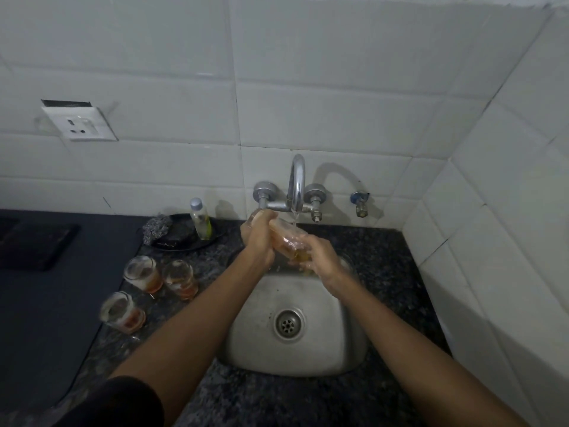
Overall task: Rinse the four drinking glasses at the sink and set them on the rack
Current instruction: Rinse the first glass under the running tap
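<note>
Over the steel sink (345, 355), both hands hold one drinking glass (288, 238) tilted on its side under the thin stream from the wall tap (297, 183): the left hand (260, 235) is wrapped round its far end, and the right hand (320, 257) curls round the near end. Three more glasses (144, 274) (180, 278) (121, 312) stand on the dark granite counter (385, 257) to the left of the sink, close together, with orange residue inside; a small bottle (200, 218) and a steel scrubber (157, 228) sit on a black dish (187, 245) behind them
</note>
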{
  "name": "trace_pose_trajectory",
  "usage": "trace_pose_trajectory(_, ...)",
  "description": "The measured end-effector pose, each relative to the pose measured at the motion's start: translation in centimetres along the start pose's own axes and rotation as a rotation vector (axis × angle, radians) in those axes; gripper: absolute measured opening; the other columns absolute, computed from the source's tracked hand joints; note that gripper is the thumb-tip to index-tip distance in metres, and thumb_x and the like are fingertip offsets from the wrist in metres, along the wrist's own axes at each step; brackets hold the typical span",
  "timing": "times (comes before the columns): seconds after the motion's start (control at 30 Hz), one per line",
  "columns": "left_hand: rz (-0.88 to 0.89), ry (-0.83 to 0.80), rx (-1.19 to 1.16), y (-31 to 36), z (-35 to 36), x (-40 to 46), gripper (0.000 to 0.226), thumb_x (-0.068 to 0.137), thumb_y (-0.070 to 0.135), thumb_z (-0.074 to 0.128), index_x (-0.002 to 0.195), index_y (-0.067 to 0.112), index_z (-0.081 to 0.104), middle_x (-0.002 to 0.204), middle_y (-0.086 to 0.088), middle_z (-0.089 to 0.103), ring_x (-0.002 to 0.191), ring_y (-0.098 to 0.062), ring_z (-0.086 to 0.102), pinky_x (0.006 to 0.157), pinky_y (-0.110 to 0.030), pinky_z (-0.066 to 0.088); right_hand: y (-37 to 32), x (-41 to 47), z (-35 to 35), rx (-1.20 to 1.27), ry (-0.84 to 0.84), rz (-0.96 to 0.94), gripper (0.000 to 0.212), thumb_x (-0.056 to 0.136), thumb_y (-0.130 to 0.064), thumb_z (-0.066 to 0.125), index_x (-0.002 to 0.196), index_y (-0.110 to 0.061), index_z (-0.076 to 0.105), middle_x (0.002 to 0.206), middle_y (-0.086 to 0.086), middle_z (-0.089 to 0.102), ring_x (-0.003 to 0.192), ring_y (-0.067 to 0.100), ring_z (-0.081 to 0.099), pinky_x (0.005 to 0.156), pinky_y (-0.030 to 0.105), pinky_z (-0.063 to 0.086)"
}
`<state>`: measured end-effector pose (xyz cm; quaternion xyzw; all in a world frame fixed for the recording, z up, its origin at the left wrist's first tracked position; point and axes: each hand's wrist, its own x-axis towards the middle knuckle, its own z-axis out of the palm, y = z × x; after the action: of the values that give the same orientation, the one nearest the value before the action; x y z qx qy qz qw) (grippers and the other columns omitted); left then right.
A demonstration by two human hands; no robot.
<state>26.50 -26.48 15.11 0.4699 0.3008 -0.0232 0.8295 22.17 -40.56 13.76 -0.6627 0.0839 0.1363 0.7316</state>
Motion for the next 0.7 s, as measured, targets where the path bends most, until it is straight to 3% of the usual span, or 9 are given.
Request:
trace_pose_trajectory(0.17, 0.125, 0.050, 0.000, 0.1, 0.4, -0.2, 0.045, 0.078, 0.008, 0.079, 0.115, 0.017, 0.055, 0.111, -0.013, 0.067, 0.095, -0.026, 0.069, 0.089, -0.049, 0.061, 0.2, -0.3, -0.8, 0.037, 0.104, -0.029, 0.020, 0.099, -0.009, 0.060, 0.111, -0.002, 0.075, 0.113, 0.018, 0.075, 0.100, 0.030, 0.074, 0.085, 0.048, 0.064)
trace_pose_trajectory(0.27, 0.181, 0.045, 0.037, 0.6, 0.5, -0.5, 0.056, 0.079, 0.010, 0.081, 0.124, 0.019, 0.051, 0.114, -0.011, 0.064, 0.095, -0.025, 0.068, 0.080, -0.045, 0.063, 0.9, 0.0, -1.2, -0.225, 0.197, -0.099, 0.015, 0.100, -0.016, 0.066, 0.114, -0.014, 0.074, 0.109, 0.003, 0.077, 0.102, 0.022, 0.075, 0.088, 0.044, 0.064)
trace_pose_trajectory(0.37, 0.265, 0.030, 0.081, 1.3, 0.8, -0.7, 0.057, 0.082, 0.010, 0.081, 0.130, 0.013, 0.051, 0.113, -0.011, 0.066, 0.093, -0.024, 0.069, 0.072, -0.037, 0.062, 1.7, -0.1, -1.1, -0.613, 0.275, -0.347, 0.041, 0.100, -0.024, 0.068, 0.140, -0.016, 0.060, 0.125, -0.004, 0.069, 0.111, 0.009, 0.066, 0.097, 0.031, 0.057)
trace_pose_trajectory(0.47, 0.337, 0.034, 0.126, 1.6, 1.0, -0.4, 0.055, 0.084, 0.015, 0.082, 0.129, 0.013, 0.049, 0.113, -0.013, 0.067, 0.098, -0.030, 0.071, 0.083, -0.045, 0.063, 1.7, -0.3, -0.5, -0.850, 0.233, -0.590, 0.059, 0.100, -0.020, 0.065, 0.154, -0.012, 0.045, 0.147, 0.005, 0.056, 0.134, 0.018, 0.053, 0.109, 0.031, 0.045)
trace_pose_trajectory(0.53, 0.388, 0.028, 0.163, 1.6, 1.2, -0.6, 0.053, 0.086, 0.017, 0.081, 0.128, 0.014, 0.049, 0.114, -0.013, 0.067, 0.096, -0.026, 0.072, 0.081, -0.038, 0.063, 1.3, -1.0, 0.3, -0.944, 0.193, -0.657, 0.061, 0.101, -0.013, 0.062, 0.158, -0.009, 0.040, 0.156, 0.011, 0.049, 0.142, 0.023, 0.046, 0.113, 0.030, 0.039)
trace_pose_trajectory(0.6, 0.435, 0.012, 0.187, 1.7, 1.3, -0.7, 0.052, 0.087, 0.019, 0.082, 0.127, 0.016, 0.049, 0.114, -0.011, 0.067, 0.096, -0.023, 0.072, 0.076, -0.030, 0.062, 1.2, -1.0, 1.0, -1.002, 0.173, -0.760, 0.063, 0.100, -0.004, 0.059, 0.159, -0.006, 0.036, 0.158, 0.015, 0.045, 0.145, 0.026, 0.044, 0.117, 0.036, 0.042)
trace_pose_trajectory(0.7, 0.427, 0.020, 0.196, 1.6, 1.5, -0.1, 0.051, 0.087, 0.023, 0.082, 0.127, 0.017, 0.050, 0.115, -0.010, 0.067, 0.099, -0.023, 0.072, 0.078, -0.029, 0.062, 1.2, -0.7, 1.4, -1.017, 0.121, -0.802, 0.061, 0.103, 0.001, 0.049, 0.161, -0.004, 0.030, 0.165, 0.017, 0.035, 0.152, 0.026, 0.033, 0.125, 0.037, 0.032)
